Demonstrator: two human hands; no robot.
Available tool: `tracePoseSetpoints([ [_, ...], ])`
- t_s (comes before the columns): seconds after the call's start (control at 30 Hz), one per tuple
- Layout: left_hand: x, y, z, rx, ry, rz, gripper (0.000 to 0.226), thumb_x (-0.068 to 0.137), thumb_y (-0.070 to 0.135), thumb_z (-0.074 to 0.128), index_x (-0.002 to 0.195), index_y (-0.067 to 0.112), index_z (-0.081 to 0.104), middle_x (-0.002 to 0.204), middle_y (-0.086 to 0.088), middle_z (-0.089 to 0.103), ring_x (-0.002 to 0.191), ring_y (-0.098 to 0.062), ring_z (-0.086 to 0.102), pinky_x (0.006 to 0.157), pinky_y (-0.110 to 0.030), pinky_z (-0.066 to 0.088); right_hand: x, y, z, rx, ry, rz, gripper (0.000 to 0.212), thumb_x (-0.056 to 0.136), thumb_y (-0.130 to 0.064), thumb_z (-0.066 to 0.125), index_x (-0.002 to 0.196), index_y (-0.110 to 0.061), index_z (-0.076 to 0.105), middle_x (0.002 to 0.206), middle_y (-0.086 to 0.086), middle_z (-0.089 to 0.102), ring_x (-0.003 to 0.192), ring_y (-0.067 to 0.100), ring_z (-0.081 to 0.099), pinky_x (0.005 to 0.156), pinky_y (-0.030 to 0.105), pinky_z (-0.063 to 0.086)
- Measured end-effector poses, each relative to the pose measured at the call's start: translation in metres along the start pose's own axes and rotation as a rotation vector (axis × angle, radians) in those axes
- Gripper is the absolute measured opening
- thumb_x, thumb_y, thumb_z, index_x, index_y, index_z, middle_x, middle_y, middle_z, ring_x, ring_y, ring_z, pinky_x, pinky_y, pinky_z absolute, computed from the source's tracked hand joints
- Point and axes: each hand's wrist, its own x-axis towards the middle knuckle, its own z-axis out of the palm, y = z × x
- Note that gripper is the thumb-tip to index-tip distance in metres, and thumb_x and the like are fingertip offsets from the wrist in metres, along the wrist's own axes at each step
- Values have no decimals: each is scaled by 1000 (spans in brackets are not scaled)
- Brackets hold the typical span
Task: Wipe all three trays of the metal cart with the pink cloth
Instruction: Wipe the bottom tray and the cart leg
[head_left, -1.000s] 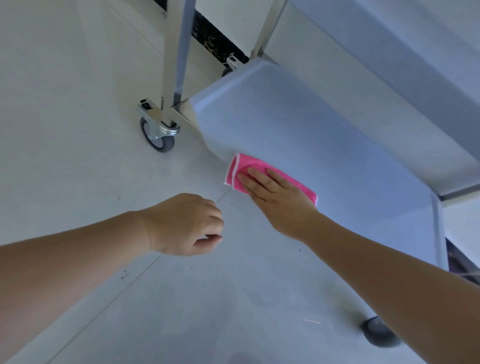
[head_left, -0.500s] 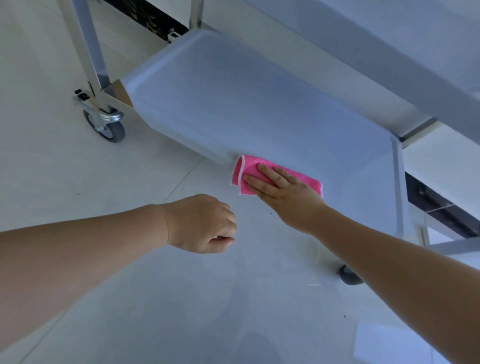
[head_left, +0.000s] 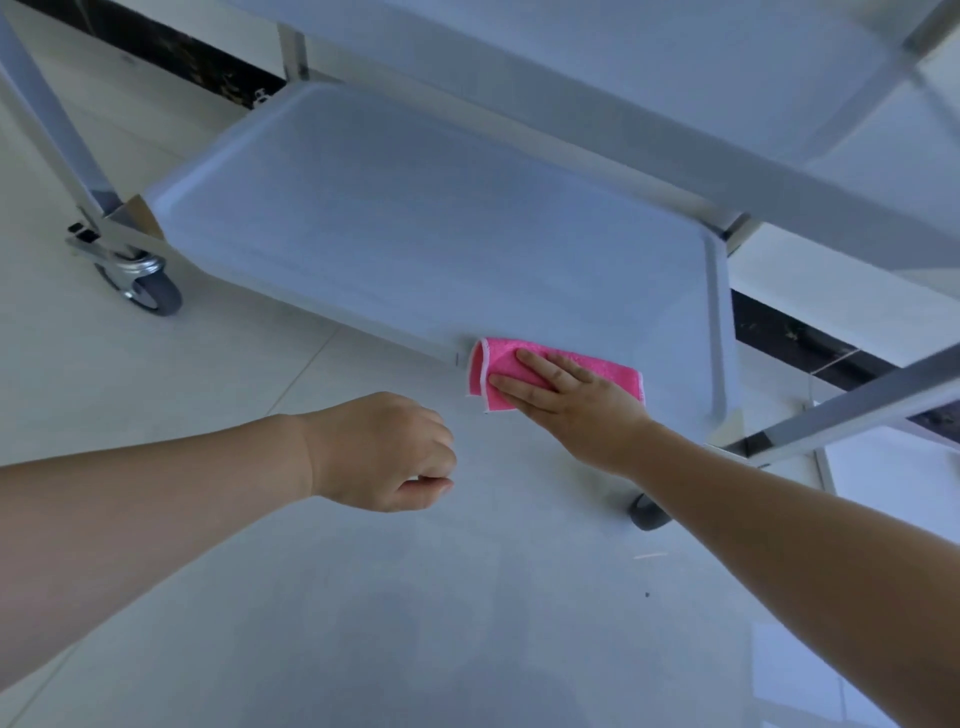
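The metal cart's bottom tray (head_left: 415, 228) lies low above the floor, pale and bare. A folded pink cloth (head_left: 498, 364) rests on its near rim, towards the right end. My right hand (head_left: 571, 405) lies flat on the cloth, fingers stretched to the left, pressing it down. My left hand (head_left: 379, 452) hovers over the floor in front of the tray, fingers curled in, holding nothing. The middle tray (head_left: 649, 78) overhangs from the upper right.
Cart legs (head_left: 47, 119) rise at the left, with a grey caster wheel (head_left: 150, 291) beneath. Another wheel (head_left: 647, 512) shows under my right forearm. A slanted metal bar (head_left: 857, 410) crosses at the right. Pale tiled floor (head_left: 363, 623) fills the foreground.
My right hand has slid the pink cloth along the tray's near rim towards its right end. The view has swung left to right, showing more of the tray. My left hand stays curled.
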Motion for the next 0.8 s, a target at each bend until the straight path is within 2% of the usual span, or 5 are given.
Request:
tracePoseSetpoints([
  [0.37,36,11,13,26,-29,83,31,85,28,57,58,16,46,57,3,47,53,-19,43,46,-25,34,-58,3,19,75,-93,88,69,90,-21,32,143,-22,-12,144,-10,-36,133,28,-35,106,44,-22],
  [0.53,55,15,14,61,-31,119,32,83,27,62,57,16,46,56,4,48,53,-18,45,48,-22,28,-94,8,30,42,-249,124,106,82,-40,61,139,-18,-25,143,-6,-43,130,32,-41,103,46,-27],
  [0.67,75,18,16,46,-21,159,32,82,25,64,56,16,46,57,3,48,53,-20,46,47,-24,36,-119,9,29,20,-264,170,86,83,-32,60,149,-22,4,153,-7,-21,137,32,-28,108,48,-16],
  [0.73,83,21,16,46,-29,176,32,81,25,64,56,16,46,57,2,49,53,-21,47,48,-25,38,-129,8,26,62,-218,221,74,80,-26,60,146,-26,26,156,-11,0,141,29,-10,110,50,-5],
  [0.8,89,22,18,48,-18,211,31,82,26,63,56,17,46,57,3,49,54,-20,47,48,-25,39,-136,7,24,178,-224,248,69,82,-21,61,144,-28,32,155,-14,4,142,26,-4,112,51,9],
])
